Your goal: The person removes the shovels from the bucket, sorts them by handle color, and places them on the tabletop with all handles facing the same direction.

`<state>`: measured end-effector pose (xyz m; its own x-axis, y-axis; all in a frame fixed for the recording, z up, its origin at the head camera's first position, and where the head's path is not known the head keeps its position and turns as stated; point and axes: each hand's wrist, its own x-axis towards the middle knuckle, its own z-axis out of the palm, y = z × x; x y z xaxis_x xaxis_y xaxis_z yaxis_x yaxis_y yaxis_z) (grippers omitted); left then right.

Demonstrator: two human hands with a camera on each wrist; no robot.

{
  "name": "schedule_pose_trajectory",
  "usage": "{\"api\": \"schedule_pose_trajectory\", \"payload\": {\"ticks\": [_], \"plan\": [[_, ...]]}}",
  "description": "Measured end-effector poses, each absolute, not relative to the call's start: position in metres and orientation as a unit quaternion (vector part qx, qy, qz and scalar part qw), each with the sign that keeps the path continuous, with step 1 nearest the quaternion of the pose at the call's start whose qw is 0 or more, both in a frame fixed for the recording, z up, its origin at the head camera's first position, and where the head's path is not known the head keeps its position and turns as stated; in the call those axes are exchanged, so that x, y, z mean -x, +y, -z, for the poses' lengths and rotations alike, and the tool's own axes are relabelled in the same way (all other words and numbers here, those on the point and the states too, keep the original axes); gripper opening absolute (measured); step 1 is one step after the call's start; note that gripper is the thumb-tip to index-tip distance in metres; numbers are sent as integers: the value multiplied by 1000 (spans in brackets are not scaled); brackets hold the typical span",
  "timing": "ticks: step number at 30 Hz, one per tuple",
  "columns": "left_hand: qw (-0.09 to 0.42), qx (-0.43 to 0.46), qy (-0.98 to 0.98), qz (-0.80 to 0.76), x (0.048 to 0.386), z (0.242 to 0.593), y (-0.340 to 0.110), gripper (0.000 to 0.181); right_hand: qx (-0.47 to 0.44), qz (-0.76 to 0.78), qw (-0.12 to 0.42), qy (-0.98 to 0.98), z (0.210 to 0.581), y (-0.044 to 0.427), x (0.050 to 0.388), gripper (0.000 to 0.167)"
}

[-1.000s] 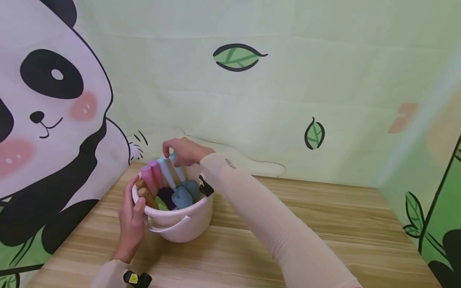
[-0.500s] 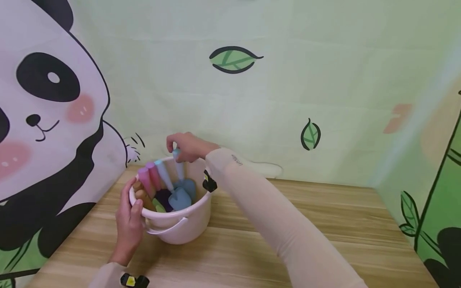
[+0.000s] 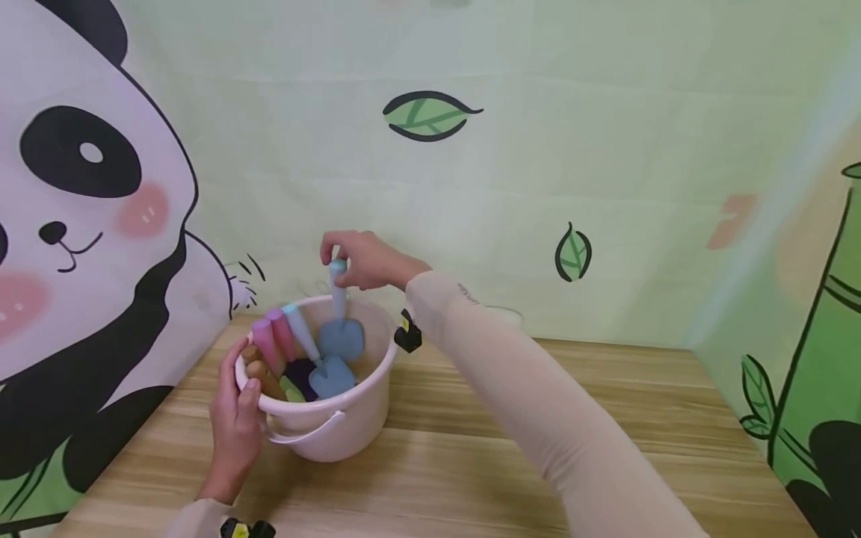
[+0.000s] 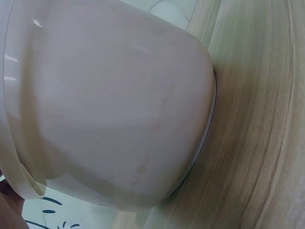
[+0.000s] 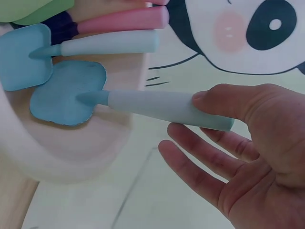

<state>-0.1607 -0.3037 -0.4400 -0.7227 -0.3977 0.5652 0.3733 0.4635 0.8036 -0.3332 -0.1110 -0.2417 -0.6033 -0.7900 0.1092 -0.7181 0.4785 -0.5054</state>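
Note:
A white bucket [image 3: 350, 427] with a handle stands on the table. My left hand [image 3: 235, 426] holds its rim at the left, thumb on the near side; the left wrist view shows mostly the bucket's wall [image 4: 109, 100]. Over the far rim, my right hand [image 3: 370, 259] pinches the pale handle end of a blue toy shovel [image 3: 341, 340], thumb on one side and fingers on the other. The shovel hangs upright, its blade inside the bucket. A second blue toy shovel [image 3: 331, 377] leans just beside it, touching or overlapping the held blade [image 5: 71, 93] in the right wrist view.
Also in the bucket are two pink handles [image 3: 266, 345], brown rounded pieces [image 3: 265, 376], a green piece [image 3: 291, 388] and a dark piece [image 3: 300, 373]. The wooden tabletop [image 3: 484, 463] extends right and forward. A panda-printed cloth [image 3: 430, 194] hangs behind.
My right hand has risen and shifted slightly right, lifting the blue toy shovel so its blade sits higher, behind the other one. The left hand keeps its hold on the rim.

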Motion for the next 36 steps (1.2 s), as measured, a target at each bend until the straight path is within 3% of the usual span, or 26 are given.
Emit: {"api": "schedule_pose_trajectory", "payload": {"ticks": [15, 36], "plan": [[384, -18, -766, 516, 161, 441, -301, 56, 441, 378, 51, 812, 209, -73, 326, 27], [370, -29, -772, 516, 163, 439, -300, 55, 385, 488, -53, 781, 186, 12, 330, 30]]}}
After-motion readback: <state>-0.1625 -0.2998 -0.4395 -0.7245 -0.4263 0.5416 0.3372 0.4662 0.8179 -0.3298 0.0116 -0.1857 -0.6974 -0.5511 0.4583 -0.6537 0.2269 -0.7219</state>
